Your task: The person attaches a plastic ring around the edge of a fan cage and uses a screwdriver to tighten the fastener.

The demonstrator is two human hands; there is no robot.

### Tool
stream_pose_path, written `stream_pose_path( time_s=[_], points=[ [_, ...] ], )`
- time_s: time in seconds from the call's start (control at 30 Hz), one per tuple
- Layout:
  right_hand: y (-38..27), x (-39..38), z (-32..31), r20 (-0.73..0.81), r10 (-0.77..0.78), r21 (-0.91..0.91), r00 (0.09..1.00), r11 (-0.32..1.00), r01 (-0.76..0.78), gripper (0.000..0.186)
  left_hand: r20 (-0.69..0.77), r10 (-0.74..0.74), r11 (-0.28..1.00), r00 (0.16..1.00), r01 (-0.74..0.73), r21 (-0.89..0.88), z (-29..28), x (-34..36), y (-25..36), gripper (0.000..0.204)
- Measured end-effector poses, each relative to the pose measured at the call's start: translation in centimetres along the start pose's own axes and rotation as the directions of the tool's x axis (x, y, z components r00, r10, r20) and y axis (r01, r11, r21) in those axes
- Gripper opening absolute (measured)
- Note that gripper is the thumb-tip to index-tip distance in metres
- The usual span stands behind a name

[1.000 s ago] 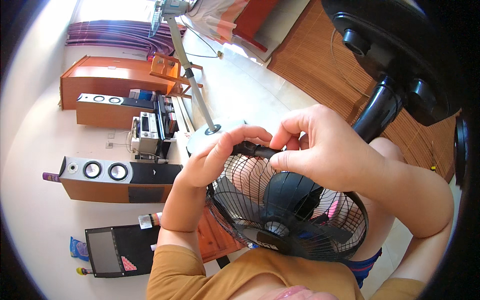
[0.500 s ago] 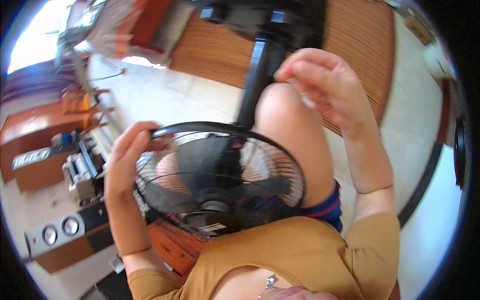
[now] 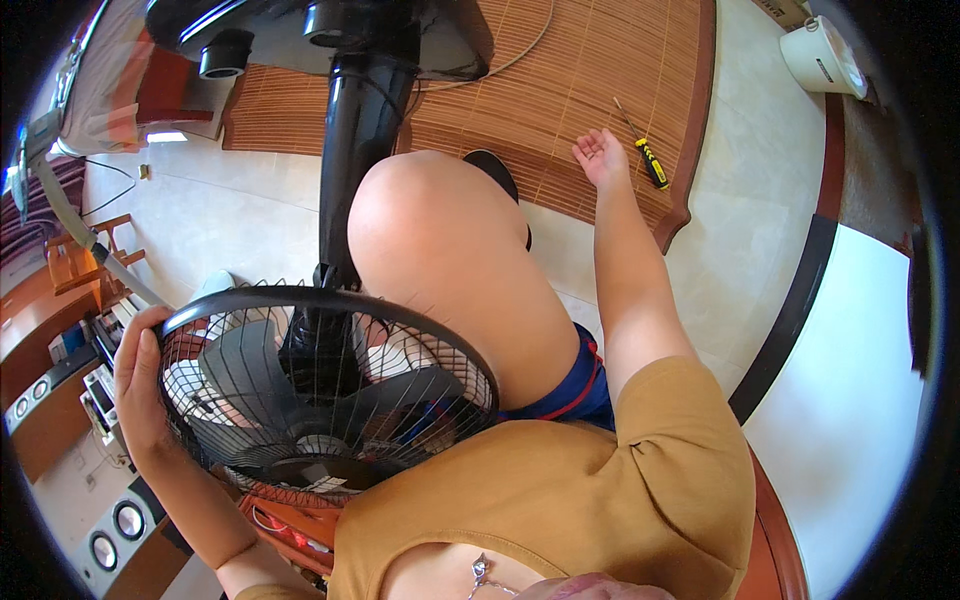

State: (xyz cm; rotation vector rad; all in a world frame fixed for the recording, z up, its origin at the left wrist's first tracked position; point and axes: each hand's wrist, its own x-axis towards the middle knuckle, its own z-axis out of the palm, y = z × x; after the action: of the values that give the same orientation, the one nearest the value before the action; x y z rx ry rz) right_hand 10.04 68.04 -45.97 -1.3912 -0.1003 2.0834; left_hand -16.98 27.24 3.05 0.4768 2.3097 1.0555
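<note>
My left hand (image 3: pixel 142 365) grips the rim of the black fan's wire guard (image 3: pixel 250 298) at the lower left. The fan's dark blades (image 3: pixel 235 365) show behind the mesh; its black pole (image 3: pixel 345 150) rises beside my bent knee to a black base (image 3: pixel 450 35) at the top. My right hand (image 3: pixel 602 158) reaches out over the bamboo mat, open with loosely curled fingers, just left of a yellow-and-black screwdriver (image 3: pixel 652 162) lying there, not touching it as far as I can see.
The bamboo mat (image 3: pixel 530 80) spreads across the tiled floor (image 3: pixel 750 200). A white bucket (image 3: pixel 820 60) sits at the upper right. A grey fan stand (image 3: pixel 70 200), a wooden chair (image 3: pixel 75 260) and speakers (image 3: pixel 120 530) are along the left. A white surface (image 3: pixel 830 400) lies to my right.
My right hand let go of the guard and swung up and outward toward the screwdriver. My left hand stays on the rim. The view has turned, bringing the mat and bucket in.
</note>
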Motion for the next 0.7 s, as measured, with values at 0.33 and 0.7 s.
stream_pose_path(
  time_s=[0.33, 0.7],
  points=[
    [-4.4, -0.8, -0.2, 0.12, -0.052, -0.279, 0.991, 0.957, 0.084, 0.04, -0.001, -0.036, 0.998, 0.999, 0.036, 0.047, -0.8, 0.0, -0.8, 0.028],
    [-2.6, 0.3, -1.4, 0.194, -0.588, -0.969, 0.785, -0.239, 0.061, 0.032, -0.06, -0.072, 0.997, 0.996, 0.075, 0.035, -0.1, 0.0, 0.0, 0.028]
  ],
)
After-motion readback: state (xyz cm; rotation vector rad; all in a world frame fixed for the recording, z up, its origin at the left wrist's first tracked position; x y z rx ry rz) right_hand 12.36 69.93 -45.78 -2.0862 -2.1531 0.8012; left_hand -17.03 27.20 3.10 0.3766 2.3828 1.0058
